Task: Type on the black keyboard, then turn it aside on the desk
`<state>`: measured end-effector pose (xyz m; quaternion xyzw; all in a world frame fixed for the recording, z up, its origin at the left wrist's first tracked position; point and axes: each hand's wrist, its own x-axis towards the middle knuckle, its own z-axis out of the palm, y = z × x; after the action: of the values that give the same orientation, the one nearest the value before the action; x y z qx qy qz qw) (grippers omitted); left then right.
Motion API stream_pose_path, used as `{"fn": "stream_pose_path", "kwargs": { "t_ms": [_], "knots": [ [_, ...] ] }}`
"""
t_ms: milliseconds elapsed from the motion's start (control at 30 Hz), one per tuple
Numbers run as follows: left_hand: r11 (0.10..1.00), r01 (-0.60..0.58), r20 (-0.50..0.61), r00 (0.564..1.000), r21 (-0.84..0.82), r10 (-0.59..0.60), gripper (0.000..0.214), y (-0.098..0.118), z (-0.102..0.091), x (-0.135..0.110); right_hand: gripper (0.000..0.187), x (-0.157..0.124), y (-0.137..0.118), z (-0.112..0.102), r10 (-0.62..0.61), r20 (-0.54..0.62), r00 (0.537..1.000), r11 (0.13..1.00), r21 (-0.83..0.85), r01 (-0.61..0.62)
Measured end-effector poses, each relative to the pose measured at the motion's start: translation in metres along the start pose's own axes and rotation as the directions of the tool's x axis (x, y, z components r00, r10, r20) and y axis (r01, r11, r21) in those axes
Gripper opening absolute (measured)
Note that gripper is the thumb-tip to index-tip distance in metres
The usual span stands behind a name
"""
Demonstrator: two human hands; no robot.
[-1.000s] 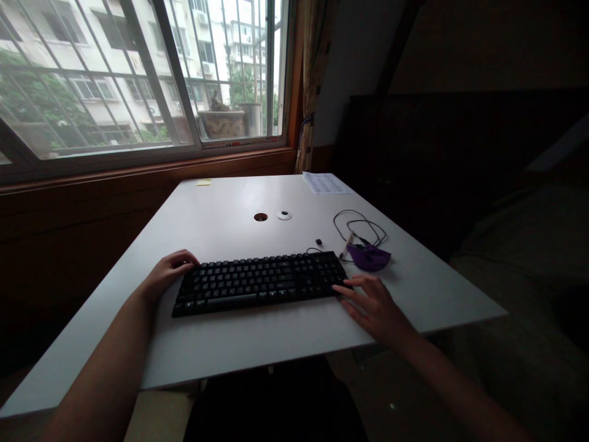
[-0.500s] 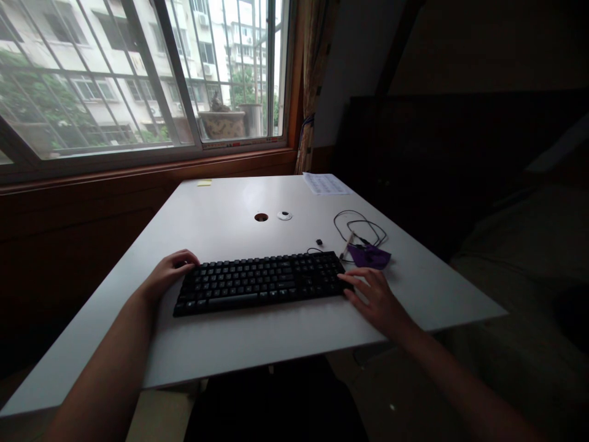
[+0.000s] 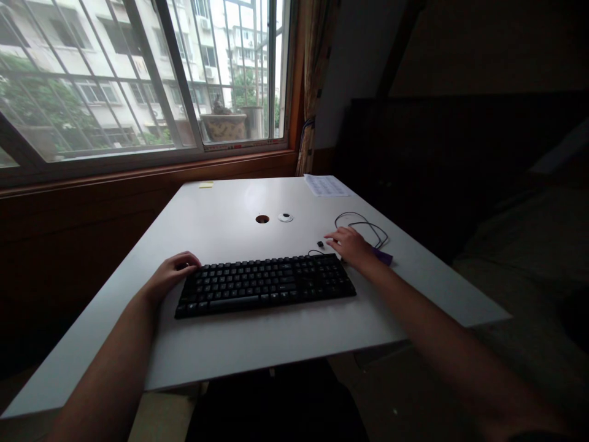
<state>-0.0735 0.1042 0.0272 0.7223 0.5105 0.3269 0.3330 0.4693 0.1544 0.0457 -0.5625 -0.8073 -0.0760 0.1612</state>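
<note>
- Two bare forearms enter from the bottom of the frame, one at lower left, one at lower right, and reach onto a white table point(image 3: 257, 344).
- Black keyboard point(image 3: 264, 284) lies flat at frame centre, parallel to the table's near edge.
- Left hand point(image 3: 171, 275) rests left of centre, fingers curled against the keyboard's upper-left corner; whether it clamps the corner cannot be told.
- Right hand point(image 3: 350, 244) lies palm down just beyond the keyboard's right end, fingers loosely spread, gripping nothing visible.
- Purple cloth point(image 3: 383, 258) shows partly from under the right wrist, touching it.
- Black cable point(image 3: 368, 222) lies looped just beyond the right hand.
- Small black plug point(image 3: 319, 244) sits just left of the right fingertips.
- Round hole point(image 3: 262, 218) and white cap point(image 3: 285, 217) sit side by side above centre.
- Printed sheet point(image 3: 326, 185) and yellow note point(image 3: 205, 184) lie at the far edge.
- Barred window point(image 3: 138, 73) fills the upper left.
</note>
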Motion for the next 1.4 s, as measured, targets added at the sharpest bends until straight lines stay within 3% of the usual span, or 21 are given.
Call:
{"fn": "stream_pose_path", "kwargs": {
  "t_ms": [100,367,633,1000,1167,1400],
  "knots": [
    [1.0,-0.007,0.003,1.0,0.01,0.007,0.031,0.0,0.0,0.001,0.024,0.013,0.003,0.009,0.018,0.068,0.998,0.999,-0.032,-0.016],
    [1.0,0.005,0.001,1.0,-0.001,-0.005,0.031,0.004,0.001,0.0,0.019,0.019,0.004,0.019,0.016,0.118,0.993,0.999,-0.053,-0.01],
    [1.0,0.008,-0.002,1.0,0.009,-0.008,0.033,0.003,0.0,0.0,0.018,0.008,0.005,0.007,-0.011,0.089,0.996,1.0,-0.01,0.012],
    [0.999,0.002,-0.006,1.0,0.038,-0.002,0.034,0.002,0.0,0.0,0.016,-0.061,-0.006,-0.043,-0.222,0.053,0.974,0.923,0.334,0.193],
    [0.999,-0.003,-0.002,1.0,0.04,0.003,0.033,0.001,-0.001,0.0,0.014,-0.092,-0.015,-0.049,-0.238,0.065,0.969,0.926,0.315,0.206],
    [0.999,-0.023,0.004,1.0,0.044,0.023,0.031,-0.001,-0.002,0.0,0.011,-0.115,-0.022,-0.041,-0.247,0.03,0.969,0.952,0.194,0.237]
  ]
}}
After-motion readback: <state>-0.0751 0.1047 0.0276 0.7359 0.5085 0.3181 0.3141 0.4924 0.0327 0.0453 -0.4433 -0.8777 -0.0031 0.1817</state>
